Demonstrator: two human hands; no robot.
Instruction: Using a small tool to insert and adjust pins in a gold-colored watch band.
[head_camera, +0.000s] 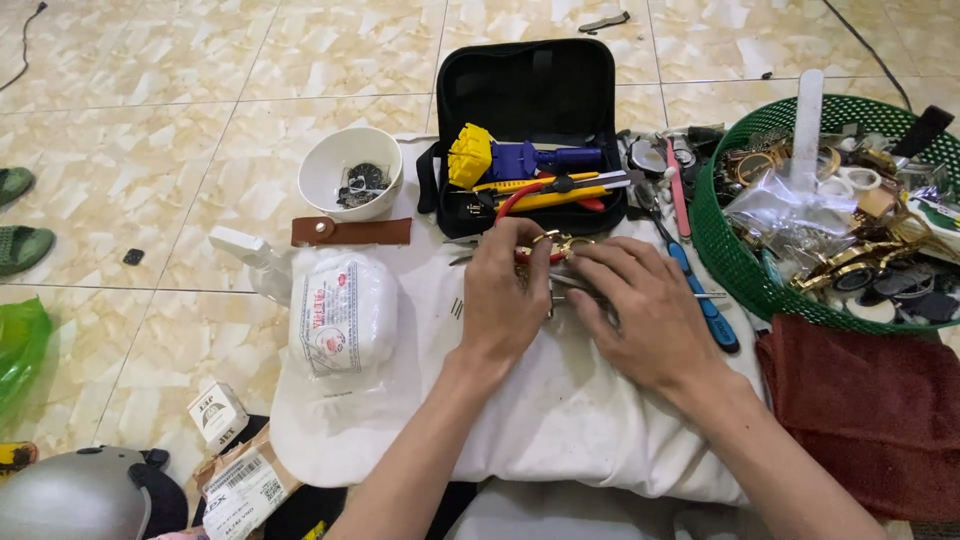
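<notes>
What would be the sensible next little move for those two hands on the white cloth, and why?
Probably steadying the small gold piece before working further: the left hand pinches it between its fingertips while the right hand lies close beside it. The open black tool case sits just behind.

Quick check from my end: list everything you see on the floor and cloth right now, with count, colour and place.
gold watch: one, gold, on the cloth, between both hands
white cloth: one, white, centre floor
tool case: one, black, open, behind the hands, holding yellow, blue and red tools
white bowl: one, white, left of the case, small dark parts inside
leather strap: one, brown, below the bowl
white packet: one, white, left on the cloth
blue-handled tool: one, right of the hands
green basket: one, green, right, full of watches and parts
red cloth: one, dark red, lower right
helmet: one, grey, bottom left
left hand: on the watch
right hand: on the watch
</notes>
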